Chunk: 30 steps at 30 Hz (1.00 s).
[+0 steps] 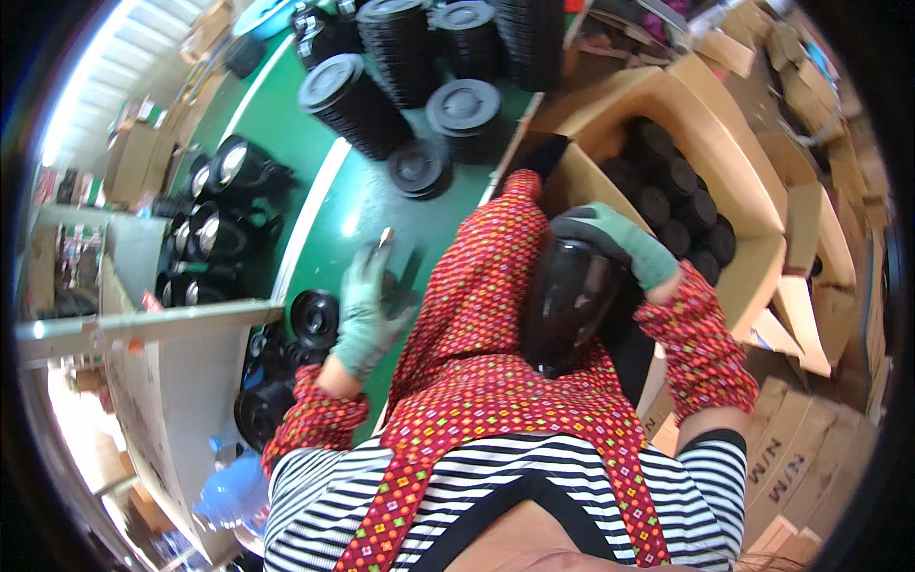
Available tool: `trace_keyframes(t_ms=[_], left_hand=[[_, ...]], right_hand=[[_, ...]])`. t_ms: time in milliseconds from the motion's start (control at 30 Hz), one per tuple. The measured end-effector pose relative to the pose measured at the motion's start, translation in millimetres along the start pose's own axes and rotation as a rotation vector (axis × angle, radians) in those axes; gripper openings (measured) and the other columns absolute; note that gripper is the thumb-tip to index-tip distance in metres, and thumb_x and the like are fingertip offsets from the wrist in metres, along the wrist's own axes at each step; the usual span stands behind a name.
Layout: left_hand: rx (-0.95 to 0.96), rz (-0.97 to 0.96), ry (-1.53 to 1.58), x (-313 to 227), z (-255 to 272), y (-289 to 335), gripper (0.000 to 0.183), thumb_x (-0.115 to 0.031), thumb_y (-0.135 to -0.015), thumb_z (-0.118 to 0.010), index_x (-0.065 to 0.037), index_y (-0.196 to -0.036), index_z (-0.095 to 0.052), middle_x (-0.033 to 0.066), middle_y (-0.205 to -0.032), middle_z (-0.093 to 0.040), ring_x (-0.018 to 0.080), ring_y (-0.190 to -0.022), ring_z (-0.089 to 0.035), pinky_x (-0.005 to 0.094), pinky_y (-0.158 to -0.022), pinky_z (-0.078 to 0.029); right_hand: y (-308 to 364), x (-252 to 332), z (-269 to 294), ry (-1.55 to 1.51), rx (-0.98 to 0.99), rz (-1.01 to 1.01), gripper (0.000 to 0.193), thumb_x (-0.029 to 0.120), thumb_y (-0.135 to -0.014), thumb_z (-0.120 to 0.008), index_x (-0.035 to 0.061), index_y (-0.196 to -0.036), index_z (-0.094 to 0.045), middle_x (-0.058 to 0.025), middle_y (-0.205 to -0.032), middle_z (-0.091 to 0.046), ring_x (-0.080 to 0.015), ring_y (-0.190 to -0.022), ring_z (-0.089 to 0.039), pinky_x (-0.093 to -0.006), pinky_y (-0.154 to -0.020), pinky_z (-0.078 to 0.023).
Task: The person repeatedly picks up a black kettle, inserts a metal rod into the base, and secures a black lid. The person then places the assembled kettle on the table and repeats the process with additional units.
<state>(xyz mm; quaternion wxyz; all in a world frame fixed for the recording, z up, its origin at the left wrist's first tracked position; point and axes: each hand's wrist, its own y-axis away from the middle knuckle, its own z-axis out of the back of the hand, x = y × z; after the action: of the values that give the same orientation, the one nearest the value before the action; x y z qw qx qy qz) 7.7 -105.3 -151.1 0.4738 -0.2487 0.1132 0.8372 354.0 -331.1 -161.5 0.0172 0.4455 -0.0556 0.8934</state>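
- Glossy black rounded vessel (572, 300), left of the open brown cardboard box (732, 160)
- right hand (610, 234): fingers wrapped over its far end
- left hand (366, 310): way further left of the box, fingers just loosely spread

Past the left hand (367, 315), a lane over the green bench (338, 224) is being left open, its far end being blocked by black stacks (367, 119). Near the right hand (600, 229), carton (739, 176) access is being narrowed by a cardboard flap (581, 181).
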Motion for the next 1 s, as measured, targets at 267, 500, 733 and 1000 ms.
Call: trace_keyframes(t_ms=[267,500,733,1000], left_hand=[[-0.031,0.057,0.133,107,-21,23,0.073,-0.004,-0.098,-0.066,-0.008,-0.164,-0.033,0.0125,-0.124,-0.072,0.0231,-0.094,-0.073,0.0319,-0.075,-0.056],[0.301,0.417,0.797,-55,30,-97,0.07,-0.009,-0.102,-0.063,-0.009,-0.165,-0.033,0.0008,-0.095,-0.064,0.003,-0.063,-0.049,0.0192,-0.055,-0.04],[0.661,-0.116,0.538,-144,27,-183,0.069,-0.008,-0.098,-0.066,0.002,-0.16,-0.037,0.0228,-0.142,-0.063,0.0295,-0.122,-0.065,0.0378,-0.103,-0.05],[0.658,-0.802,0.555,-175,-5,-230,0.066,-0.028,-0.084,-0.08,0.006,-0.137,-0.059,0.0241,-0.132,-0.06,0.0412,-0.125,-0.061,0.0533,-0.107,-0.049]], right_hand=[[-20,-21,-7,-0.289,0.04,-0.419,0.028,0.013,-0.094,-0.059,-0.0008,-0.117,-0.069,-0.0144,-0.115,-0.073,-0.0267,-0.11,-0.068,-0.0378,-0.099,-0.051],[-14,7,0,-0.228,-0.217,-0.345,0.028,0.01,-0.089,-0.063,0.0062,-0.116,-0.07,-0.0198,-0.12,-0.069,-0.0364,-0.114,-0.066,-0.0424,-0.098,-0.052],[-56,5,67,0.375,-0.433,0.245,0.04,0.026,-0.096,-0.063,0.0059,-0.13,-0.071,-0.0185,-0.13,-0.066,-0.0408,-0.125,-0.058,-0.0556,-0.117,-0.035],[-37,-83,-10,-0.779,-0.387,0.247,0.03,0.015,-0.106,-0.059,0.0053,-0.134,-0.065,-0.0151,-0.13,-0.064,-0.0281,-0.119,-0.062,-0.041,-0.106,-0.048]])
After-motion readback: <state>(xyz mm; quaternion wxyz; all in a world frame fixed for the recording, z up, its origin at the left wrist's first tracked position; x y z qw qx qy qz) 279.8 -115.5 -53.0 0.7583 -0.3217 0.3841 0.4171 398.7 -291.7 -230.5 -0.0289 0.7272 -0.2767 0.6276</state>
